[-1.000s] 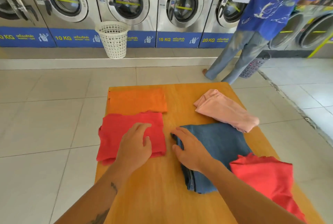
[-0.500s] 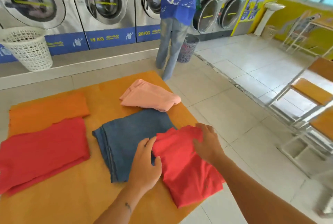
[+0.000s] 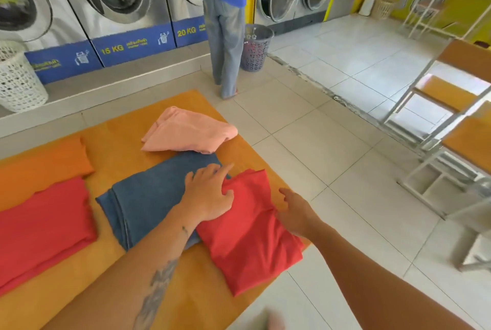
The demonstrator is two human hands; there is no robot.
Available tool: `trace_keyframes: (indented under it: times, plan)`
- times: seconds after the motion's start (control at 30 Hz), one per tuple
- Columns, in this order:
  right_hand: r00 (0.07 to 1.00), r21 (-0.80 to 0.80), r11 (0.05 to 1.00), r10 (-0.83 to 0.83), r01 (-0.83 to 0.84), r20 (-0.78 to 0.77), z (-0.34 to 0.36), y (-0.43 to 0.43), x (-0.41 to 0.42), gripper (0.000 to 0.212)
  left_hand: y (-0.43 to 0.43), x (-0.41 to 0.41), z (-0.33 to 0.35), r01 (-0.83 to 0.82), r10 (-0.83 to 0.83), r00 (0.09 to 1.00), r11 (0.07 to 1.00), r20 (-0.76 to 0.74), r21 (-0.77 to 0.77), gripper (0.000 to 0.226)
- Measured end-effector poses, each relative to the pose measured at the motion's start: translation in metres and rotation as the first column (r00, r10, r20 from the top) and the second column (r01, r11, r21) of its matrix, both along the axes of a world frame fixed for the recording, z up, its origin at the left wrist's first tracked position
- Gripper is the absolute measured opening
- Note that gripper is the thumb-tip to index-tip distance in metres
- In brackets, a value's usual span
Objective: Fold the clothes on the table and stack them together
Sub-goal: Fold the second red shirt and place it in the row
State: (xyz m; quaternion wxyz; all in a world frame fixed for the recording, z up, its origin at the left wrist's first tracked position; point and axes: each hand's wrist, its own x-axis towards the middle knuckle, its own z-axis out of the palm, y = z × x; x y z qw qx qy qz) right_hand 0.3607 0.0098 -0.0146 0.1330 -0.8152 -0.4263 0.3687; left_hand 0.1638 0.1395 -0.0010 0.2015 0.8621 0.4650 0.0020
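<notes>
A wooden table carries five pieces of clothing. An orange folded cloth and a red folded cloth lie at the left. A folded blue denim piece sits in the middle, with a loosely folded pink garment behind it. A second red garment lies at the table's right edge, overlapping the denim. My left hand rests flat across the denim and the red garment's left edge, its thumb against bunched red fabric. My right hand curls on that garment's creased right edge.
A row of washing machines runs along the back. A person in a blue shirt stands there beside a grey basket. A white basket stands at far left. Metal-framed wooden seats crowd the right; tiled floor lies between.
My hands have left the left red cloth and the denim and moved right onto the second red garment. The view has swung to the right.
</notes>
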Motion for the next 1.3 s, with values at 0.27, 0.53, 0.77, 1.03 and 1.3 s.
trace_keyframes:
  times: [0.27, 0.53, 0.77, 1.03, 1.3]
  plan:
    - [0.953, -0.119, 0.946, -0.294, 0.302, 0.076, -0.020, -0.055, -0.012, 0.060, 0.019, 0.033, -0.010, 0.195, -0.220, 0.975, 0.924, -0.041, -0.329, 0.096]
    - [0.908, 0.096, 0.904, -0.410, 0.417, -0.084, -0.027, -0.058, -0.045, 0.093, -0.005, 0.013, -0.018, 0.260, -0.203, 0.944, 0.943, 0.259, -0.210, 0.104]
    - [0.788, -0.030, 0.815, -0.568, 0.578, -0.236, -0.022, -0.046, -0.052, 0.091, -0.011, 0.000, -0.023, 0.172, -0.085, 0.920, 0.964, 0.383, -0.200, 0.089]
    - [0.885, 0.187, 0.899, -0.321, 0.397, -0.337, 0.014, -0.023, -0.041, 0.093, -0.020, -0.044, -0.004, -0.065, 0.219, 0.818, 0.954, 0.532, -0.293, 0.086]
    - [0.944, 0.372, 0.885, 0.324, -0.281, -0.057, 0.058, 0.068, -0.113, 0.089, -0.061, -0.167, 0.025, -0.506, 0.486, 0.557, 0.842, 0.673, -0.188, 0.085]
